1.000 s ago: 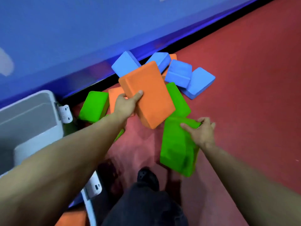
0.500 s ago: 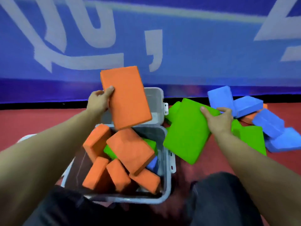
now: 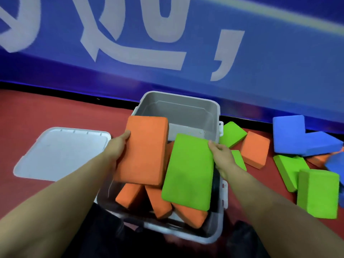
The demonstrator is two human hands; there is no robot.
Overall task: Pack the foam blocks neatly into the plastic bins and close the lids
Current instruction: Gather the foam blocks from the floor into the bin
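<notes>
Maybe a third in: left hand (image 3: 119, 148) has its grip around an orange block (image 3: 144, 153), right hand (image 3: 222, 157) around a green block (image 3: 188, 174), both over the bin (image 3: 216, 237) of jumbled orange ones, loads more on the floor (image 3: 46, 108), lids off.

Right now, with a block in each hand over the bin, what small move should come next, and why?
Probably lower the orange block in the left hand flat into the bin. The orange blocks already inside lie tilted and jumbled, so a dropped block would not pack neatly.
</notes>
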